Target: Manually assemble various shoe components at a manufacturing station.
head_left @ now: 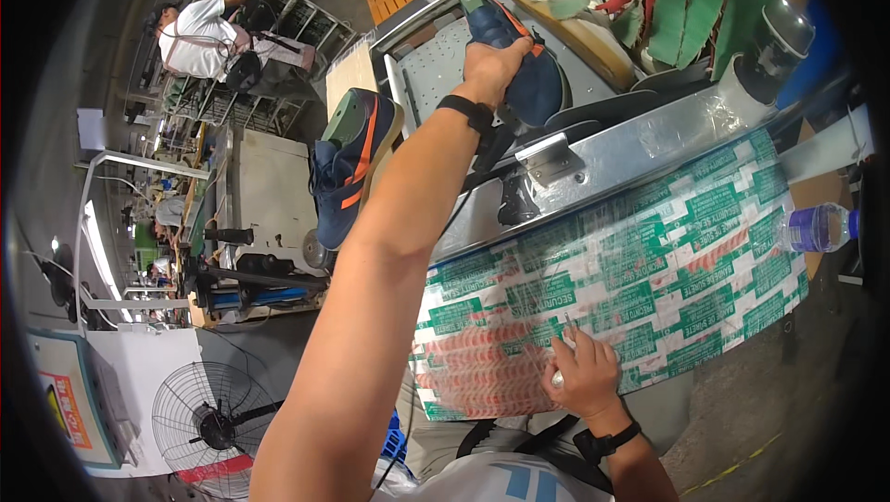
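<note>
My left hand (496, 66) reaches far forward and grips a navy shoe (538, 85) with orange stripes, which sits over a grey perforated tray (436, 71). A green form shows in the shoe's opening. Its mate, another navy shoe (357, 154) with orange stripes and a green form inside, lies to the left of my forearm. Close to my body, my right hand (586, 374) is closed around a slim tool (558, 378) with a thin metal tip, too small to name. That hand is over a panel (649, 270) covered in green-and-white printed tape.
A metal ledge (640, 145) runs between tray and panel. Green and red strips (686, 1) hang at the far right. A plastic bottle (816, 228) is by the panel's right edge. A fan (215, 428) stands lower left. Another person (199, 43) is at the far left.
</note>
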{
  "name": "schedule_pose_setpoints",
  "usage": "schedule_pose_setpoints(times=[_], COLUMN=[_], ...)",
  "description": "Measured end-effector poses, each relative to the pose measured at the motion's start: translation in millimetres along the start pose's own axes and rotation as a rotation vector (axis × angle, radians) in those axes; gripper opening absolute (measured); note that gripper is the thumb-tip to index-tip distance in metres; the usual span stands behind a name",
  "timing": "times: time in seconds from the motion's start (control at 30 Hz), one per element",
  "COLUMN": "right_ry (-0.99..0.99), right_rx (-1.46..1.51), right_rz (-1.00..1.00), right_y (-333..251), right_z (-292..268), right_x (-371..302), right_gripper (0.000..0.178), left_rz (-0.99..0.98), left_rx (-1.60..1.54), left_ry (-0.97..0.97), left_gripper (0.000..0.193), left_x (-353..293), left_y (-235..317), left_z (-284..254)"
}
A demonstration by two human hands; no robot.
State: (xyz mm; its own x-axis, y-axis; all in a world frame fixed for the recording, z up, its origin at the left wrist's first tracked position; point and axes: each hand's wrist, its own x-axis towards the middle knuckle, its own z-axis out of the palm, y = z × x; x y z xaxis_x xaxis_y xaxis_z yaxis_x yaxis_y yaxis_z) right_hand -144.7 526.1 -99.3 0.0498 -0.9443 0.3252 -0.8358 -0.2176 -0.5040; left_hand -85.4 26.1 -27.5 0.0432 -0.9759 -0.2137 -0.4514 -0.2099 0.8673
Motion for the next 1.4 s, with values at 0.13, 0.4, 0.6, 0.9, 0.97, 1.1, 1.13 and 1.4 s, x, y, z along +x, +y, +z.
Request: schedule_pose_setpoints(times=[0.13, 0.4, 0.6, 0.9, 0.97, 1.1, 1.13, 1.4], right_ry=[0.02, 0.071, 0.097, 0.07, 0.125, 0.04, -0.014, -0.181], right_rx=[0.038, 0.035, 0.017, 0.119, 0.287, 0.325, 0.397, 0.138], right_rz=[-0.022, -0.033, -0.057, 0.009, 0.175, 0.084, 0.049, -0.292], right_y=[-3.5, -0.1, 1.0, -12.2, -23.2, -66.8, -88.1, -179.2], right_z=[2.1, 5.3, 12.6, -10.8, -20.7, -49.2, -57.9, -35.7], right_x=[3.3, -2.5, -11.0, -19.2, -25.2, -54.1, -59.0, -47.0], right_gripper=[0.044, 0.043, 0.053, 0.094, 0.1, 0.086, 0.082, 0.092], left_rz=[-0.028, 0.005, 0.108, 0.082, -0.099, -0.002, -0.135, 0.048], left_rx=[-0.264, -0.343, -0.17, -0.057, -0.123, -0.593, -0.628, -0.288], left_ry=[-0.022, -0.27, -0.031, 0.077, -0.048, 0.073, 0.169, 0.214], left_gripper=[0.043, 0.056, 0.075, 0.123, 0.128, 0.126, 0.124, 0.074], left_x=[-11.9, -162.8, -401.8, -535.0, -529.1, -519.0, -510.5, -445.7], left_y=[9.5, 0.9, -78.2, -204.8, -216.5, -217.7, -229.3, -272.6], left_z=[-54.5, -203.0, -224.7, -150.2, -163.7, -197.1, -211.6, -247.5])
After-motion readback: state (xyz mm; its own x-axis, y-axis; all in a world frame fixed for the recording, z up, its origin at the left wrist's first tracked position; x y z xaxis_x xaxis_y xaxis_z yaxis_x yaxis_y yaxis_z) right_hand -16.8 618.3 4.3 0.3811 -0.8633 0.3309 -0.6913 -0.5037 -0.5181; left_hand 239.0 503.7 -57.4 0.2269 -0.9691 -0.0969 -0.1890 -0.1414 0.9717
